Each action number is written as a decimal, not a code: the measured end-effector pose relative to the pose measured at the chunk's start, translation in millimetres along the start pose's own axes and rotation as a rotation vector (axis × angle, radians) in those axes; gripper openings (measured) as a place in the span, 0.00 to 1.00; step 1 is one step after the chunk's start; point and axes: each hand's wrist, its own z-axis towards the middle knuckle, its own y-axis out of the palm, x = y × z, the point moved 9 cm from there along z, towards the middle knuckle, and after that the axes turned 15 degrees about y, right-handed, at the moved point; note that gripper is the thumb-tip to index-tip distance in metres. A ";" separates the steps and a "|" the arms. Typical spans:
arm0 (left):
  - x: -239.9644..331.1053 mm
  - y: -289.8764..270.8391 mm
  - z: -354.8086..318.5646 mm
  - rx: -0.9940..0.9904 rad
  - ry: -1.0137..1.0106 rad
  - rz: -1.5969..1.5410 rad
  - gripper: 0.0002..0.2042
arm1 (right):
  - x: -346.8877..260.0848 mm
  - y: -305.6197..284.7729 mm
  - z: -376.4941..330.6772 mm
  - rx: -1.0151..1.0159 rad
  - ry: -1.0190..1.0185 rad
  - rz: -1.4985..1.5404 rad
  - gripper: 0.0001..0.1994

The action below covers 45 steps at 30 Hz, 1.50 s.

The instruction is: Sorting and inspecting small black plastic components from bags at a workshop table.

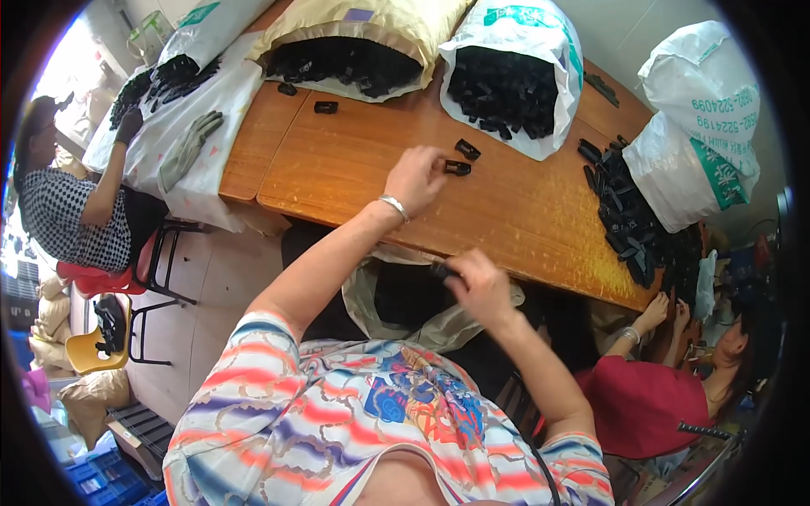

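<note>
On the wooden table, my left hand (416,181) has its fingers closed at the near end of a small black plastic part (458,168) with an opening in its middle. A second black plastic part (467,149) lies just beyond it. Close to the table's front edge, my right hand (483,291) pinches another small black plastic part (442,271), mostly covered by the fingers. Below that hand an open pale sack (363,299) sits at my lap, dark inside.
At the table's (363,160) back stand a yellowish sack (278,38) and a white sack (567,126), full of black parts. Long black pieces (624,228) heap at the right beside a person in red (650,405). Another person (76,211) sits left, near a grey glove (190,150).
</note>
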 end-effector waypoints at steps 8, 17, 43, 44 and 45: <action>-20.0 24.8 2.3 -0.140 -0.051 0.175 0.12 | 9.4 9.8 21.7 -0.127 -0.031 0.083 0.08; -3.0 23.5 4.9 -0.184 -0.029 0.112 0.11 | 124.0 -70.6 205.3 0.400 0.312 -0.270 0.17; -13.5 27.4 5.8 -0.188 -0.040 0.100 0.11 | 49.3 -19.4 146.5 0.111 -0.017 -0.060 0.10; -14.3 26.0 6.7 -0.187 -0.040 0.101 0.11 | 42.7 -16.8 146.8 0.101 -0.053 -0.169 0.11; -14.3 25.6 5.6 -0.189 -0.043 0.099 0.11 | 35.8 -11.9 143.7 0.087 -0.086 -0.278 0.11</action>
